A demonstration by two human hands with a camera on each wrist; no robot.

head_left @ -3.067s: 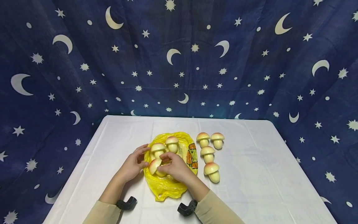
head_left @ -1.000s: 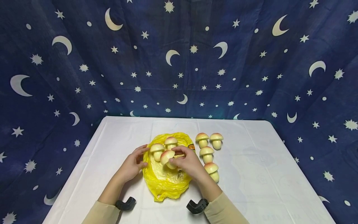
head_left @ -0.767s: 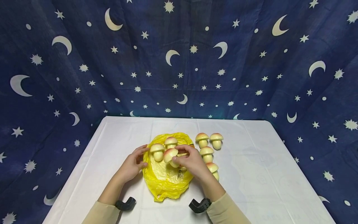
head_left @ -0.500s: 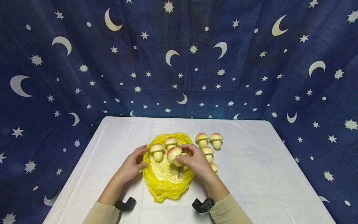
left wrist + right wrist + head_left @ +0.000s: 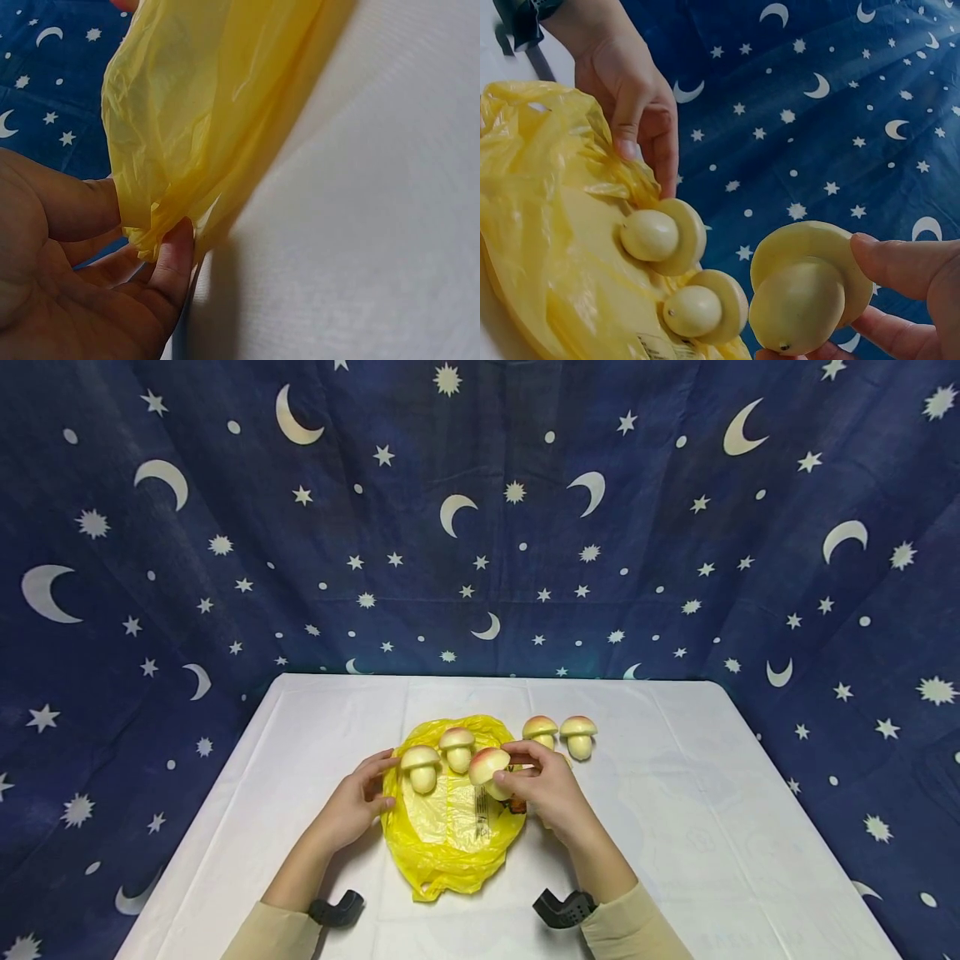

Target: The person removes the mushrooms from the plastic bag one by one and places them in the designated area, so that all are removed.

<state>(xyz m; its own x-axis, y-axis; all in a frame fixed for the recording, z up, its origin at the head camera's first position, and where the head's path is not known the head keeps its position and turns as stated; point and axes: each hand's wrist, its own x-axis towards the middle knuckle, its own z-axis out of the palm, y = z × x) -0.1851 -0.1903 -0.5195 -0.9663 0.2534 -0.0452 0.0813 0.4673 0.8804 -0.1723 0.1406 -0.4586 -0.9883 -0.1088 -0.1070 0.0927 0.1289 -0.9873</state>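
My right hand (image 5: 555, 789) holds a toy mushroom (image 5: 489, 768) with a reddish-cream cap by thumb and fingers, over the right part of a yellow plastic bag (image 5: 448, 870). In the right wrist view the mushroom's rounded stem (image 5: 799, 311) faces the camera. At the bag's left edge, my left hand (image 5: 352, 806) pinches the thin plastic (image 5: 161, 150) between thumb and fingers. Two more toy mushrooms, one at the left (image 5: 420, 770) and one farther back (image 5: 457, 748), lie on the bag between the hands.
Right of the bag, two toy mushrooms lie side by side at the back, one nearer the bag (image 5: 538, 728) and one farther right (image 5: 579, 737). My right hand mostly hides others there. A white cloth covers the table (image 5: 712, 827); a blue star-patterned curtain (image 5: 480, 527) hangs behind.
My right hand has gripped the front mushroom from the bag and carried it rightward, now covering part of the row beside the bag. The left hand has stayed at the bag's edge.
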